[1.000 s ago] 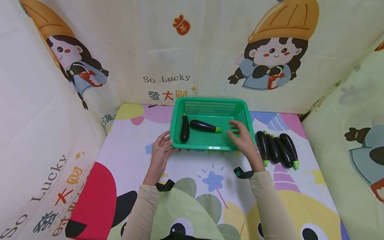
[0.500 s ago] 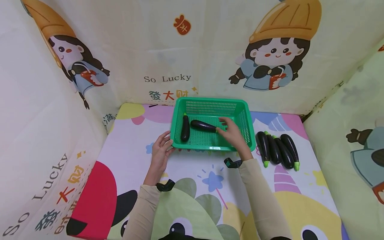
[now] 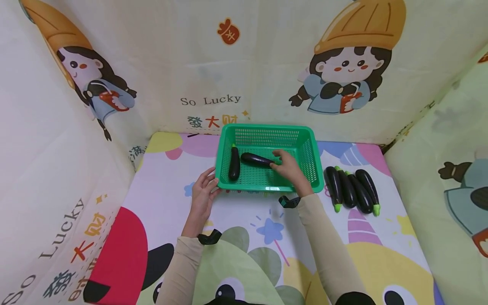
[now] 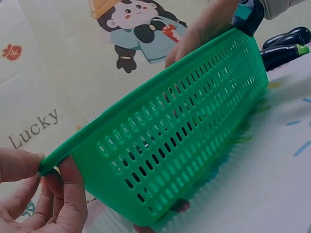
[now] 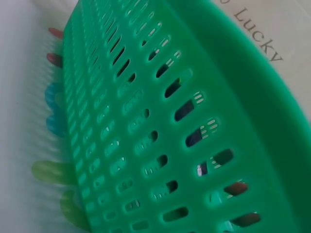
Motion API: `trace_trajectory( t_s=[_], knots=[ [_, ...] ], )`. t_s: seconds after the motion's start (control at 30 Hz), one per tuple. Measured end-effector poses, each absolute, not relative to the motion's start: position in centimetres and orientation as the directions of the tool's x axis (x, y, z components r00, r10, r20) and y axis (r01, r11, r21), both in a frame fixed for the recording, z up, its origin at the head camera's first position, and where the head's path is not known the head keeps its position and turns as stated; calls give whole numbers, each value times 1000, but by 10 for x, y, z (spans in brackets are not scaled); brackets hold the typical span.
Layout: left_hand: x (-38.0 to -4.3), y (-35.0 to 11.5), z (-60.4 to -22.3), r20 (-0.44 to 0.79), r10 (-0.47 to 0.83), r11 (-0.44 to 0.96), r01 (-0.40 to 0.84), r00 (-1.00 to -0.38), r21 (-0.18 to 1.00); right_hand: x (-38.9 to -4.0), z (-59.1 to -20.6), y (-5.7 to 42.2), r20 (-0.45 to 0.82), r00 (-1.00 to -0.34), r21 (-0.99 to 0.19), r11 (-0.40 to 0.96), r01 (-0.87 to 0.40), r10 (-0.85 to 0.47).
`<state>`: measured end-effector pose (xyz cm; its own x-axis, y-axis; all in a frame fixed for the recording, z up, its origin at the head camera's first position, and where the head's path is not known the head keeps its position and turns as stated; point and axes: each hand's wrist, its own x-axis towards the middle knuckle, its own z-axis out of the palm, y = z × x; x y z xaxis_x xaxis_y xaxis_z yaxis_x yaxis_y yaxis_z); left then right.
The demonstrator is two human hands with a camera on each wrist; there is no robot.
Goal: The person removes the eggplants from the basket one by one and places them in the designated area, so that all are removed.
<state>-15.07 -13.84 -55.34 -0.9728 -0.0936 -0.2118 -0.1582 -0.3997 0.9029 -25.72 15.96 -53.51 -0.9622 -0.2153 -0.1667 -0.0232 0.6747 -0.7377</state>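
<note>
Now that the right hand (image 3: 288, 168) has moved leftward: its fingers are at the stem end of the crosswise eggplant (image 3: 255, 159), so work seems centred there; whether they grip, I can't tell.
Crosswise eggplant: inside the basket (image 3: 267, 137), seemingly unmoved.
Left hand (image 3: 203, 188): pinching the basket's rim (image 3: 251, 187).

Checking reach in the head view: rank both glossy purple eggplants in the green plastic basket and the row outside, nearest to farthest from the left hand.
1. Front-to-back eggplant: inside, left end.
2. Sideways eggplant: inside, middle.
3. Eggplant row: outside, right.
</note>
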Motion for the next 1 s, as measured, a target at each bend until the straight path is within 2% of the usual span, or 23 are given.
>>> trace_trajectory(
  t_s=[0.4, 1.0],
  knots=[
    [-150, -140, -553, -210, -84, -394, -161, -974, 905, -257, -540, 161, -293, -922, -683, 730, 17, -253],
    [-149, -136, -553, -198, -89, -406, -146, -976, 902, -259, -542, 162, -311, -923, -561, 828, -12, -225]
  ],
)
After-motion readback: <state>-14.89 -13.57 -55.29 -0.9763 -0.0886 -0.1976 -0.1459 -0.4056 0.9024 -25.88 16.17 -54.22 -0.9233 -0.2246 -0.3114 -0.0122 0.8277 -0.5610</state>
